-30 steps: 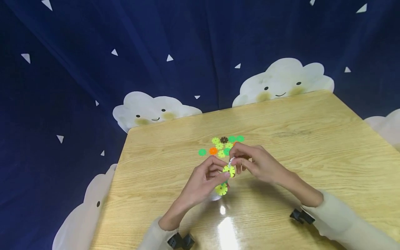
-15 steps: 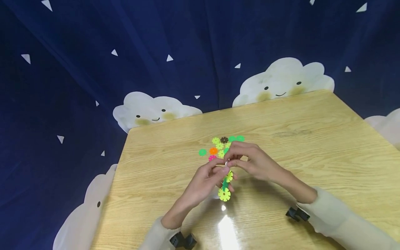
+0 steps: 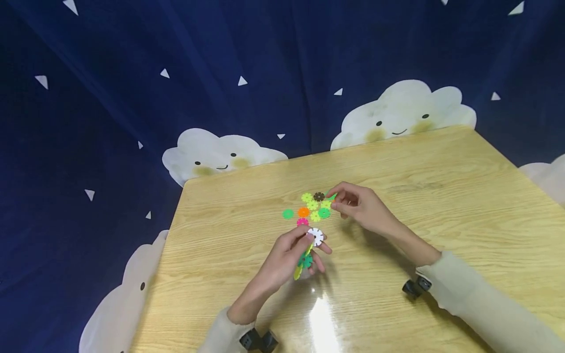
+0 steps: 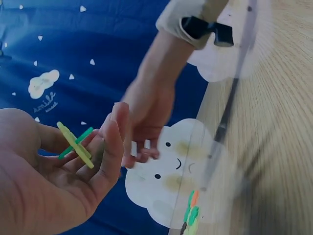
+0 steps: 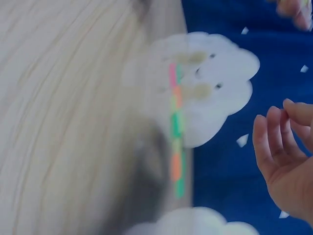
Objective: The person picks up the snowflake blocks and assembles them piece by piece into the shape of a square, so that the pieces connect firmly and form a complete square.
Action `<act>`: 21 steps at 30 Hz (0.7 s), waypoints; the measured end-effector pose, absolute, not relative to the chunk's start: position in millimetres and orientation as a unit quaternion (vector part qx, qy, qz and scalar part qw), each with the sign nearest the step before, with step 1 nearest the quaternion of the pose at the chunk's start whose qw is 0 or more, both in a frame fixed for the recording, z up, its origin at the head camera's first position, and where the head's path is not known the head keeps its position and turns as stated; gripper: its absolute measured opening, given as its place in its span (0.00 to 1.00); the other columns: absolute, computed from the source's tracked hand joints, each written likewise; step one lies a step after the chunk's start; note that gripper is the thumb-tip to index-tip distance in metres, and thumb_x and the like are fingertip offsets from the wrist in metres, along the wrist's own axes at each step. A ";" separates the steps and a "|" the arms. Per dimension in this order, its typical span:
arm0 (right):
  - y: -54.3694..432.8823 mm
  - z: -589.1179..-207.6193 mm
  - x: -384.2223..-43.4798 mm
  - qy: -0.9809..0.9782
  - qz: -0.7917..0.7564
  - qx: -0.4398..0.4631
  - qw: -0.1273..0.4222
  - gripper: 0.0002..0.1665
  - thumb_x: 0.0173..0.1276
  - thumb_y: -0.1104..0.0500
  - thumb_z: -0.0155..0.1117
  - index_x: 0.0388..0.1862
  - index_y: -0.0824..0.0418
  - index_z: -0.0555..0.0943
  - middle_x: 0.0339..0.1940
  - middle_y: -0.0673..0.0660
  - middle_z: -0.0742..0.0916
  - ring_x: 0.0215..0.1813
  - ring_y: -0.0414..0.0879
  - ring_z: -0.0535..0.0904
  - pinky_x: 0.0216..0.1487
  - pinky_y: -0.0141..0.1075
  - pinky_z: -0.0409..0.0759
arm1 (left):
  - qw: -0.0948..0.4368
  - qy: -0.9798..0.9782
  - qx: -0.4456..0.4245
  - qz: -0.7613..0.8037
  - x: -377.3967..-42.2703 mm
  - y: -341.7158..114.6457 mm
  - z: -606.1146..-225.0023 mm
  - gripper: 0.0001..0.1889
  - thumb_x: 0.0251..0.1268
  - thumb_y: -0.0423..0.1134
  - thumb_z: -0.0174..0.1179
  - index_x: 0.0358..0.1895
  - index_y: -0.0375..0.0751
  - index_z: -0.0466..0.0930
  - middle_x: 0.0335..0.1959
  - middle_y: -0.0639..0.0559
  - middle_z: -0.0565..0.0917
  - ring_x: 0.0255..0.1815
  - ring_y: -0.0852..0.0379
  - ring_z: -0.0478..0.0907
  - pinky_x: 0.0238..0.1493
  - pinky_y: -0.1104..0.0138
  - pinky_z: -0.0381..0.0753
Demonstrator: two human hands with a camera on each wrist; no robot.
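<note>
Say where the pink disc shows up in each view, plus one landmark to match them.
Head: just right of and below centre, at the fingers of the left hand; pink disc.
Left wrist: not seen.
Right wrist: upper middle, a blurred pink strip.
Shared landmark: the blue curtain behind the table.

Loose discs point(image 3: 311, 204) obstruct the middle; the table point(image 3: 216, 230) offers passage leftward.

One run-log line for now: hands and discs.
left hand: grips joined discs, white disc at thumb | right hand: at green disc, grip unclear | loose discs: on table
</note>
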State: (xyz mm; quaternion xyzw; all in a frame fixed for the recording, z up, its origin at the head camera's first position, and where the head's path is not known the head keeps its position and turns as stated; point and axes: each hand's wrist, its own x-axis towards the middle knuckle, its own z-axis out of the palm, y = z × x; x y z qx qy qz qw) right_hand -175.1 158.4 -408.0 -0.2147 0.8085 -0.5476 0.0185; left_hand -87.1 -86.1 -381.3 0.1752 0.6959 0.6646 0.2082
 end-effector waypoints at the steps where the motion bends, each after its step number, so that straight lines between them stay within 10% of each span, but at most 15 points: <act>1: 161.6 -413.9 -180.5 0.807 -0.556 -0.198 0.022 0.12 0.74 0.60 0.69 0.54 0.53 0.84 0.36 0.60 0.86 0.34 0.63 0.83 0.34 0.44 0.86 | 0.210 0.694 0.173 0.666 -86.5 -86.3 -381.6 0.16 0.87 0.38 0.41 0.57 0.34 0.76 0.47 0.38 0.88 0.34 0.32 0.86 0.28 0.66 0.81; 8: 178.4 -444.7 -205.6 0.801 -0.583 -0.130 0.040 0.19 0.73 0.68 0.66 0.61 0.65 0.79 0.45 0.68 0.82 0.31 0.62 0.83 0.31 0.42 0.86 | 0.215 0.689 0.164 0.672 -84.7 -88.3 -381.5 0.10 0.86 0.39 0.41 0.48 0.37 0.69 0.45 0.39 0.90 0.26 0.49 0.87 0.22 0.66 0.79; 15: 183.6 -456.0 -212.6 0.806 -0.578 -0.115 0.050 0.23 0.71 0.71 0.64 0.64 0.68 0.76 0.59 0.71 0.79 0.30 0.57 0.82 0.27 0.35 0.81 | 0.214 0.691 0.165 0.670 -84.1 -88.0 -380.6 0.11 0.87 0.39 0.39 0.47 0.37 0.68 0.44 0.39 0.90 0.30 0.20 0.82 0.21 0.67 0.79; 21: 180.7 -458.3 -218.3 0.807 -0.575 -0.116 0.062 0.24 0.71 0.73 0.61 0.65 0.69 0.74 0.63 0.70 0.79 0.29 0.53 0.80 0.28 0.35 0.80 | 0.213 0.691 0.167 0.670 -85.6 -87.9 -380.0 0.11 0.86 0.40 0.39 0.46 0.38 0.68 0.44 0.39 0.90 0.29 0.21 0.82 0.20 0.66 0.80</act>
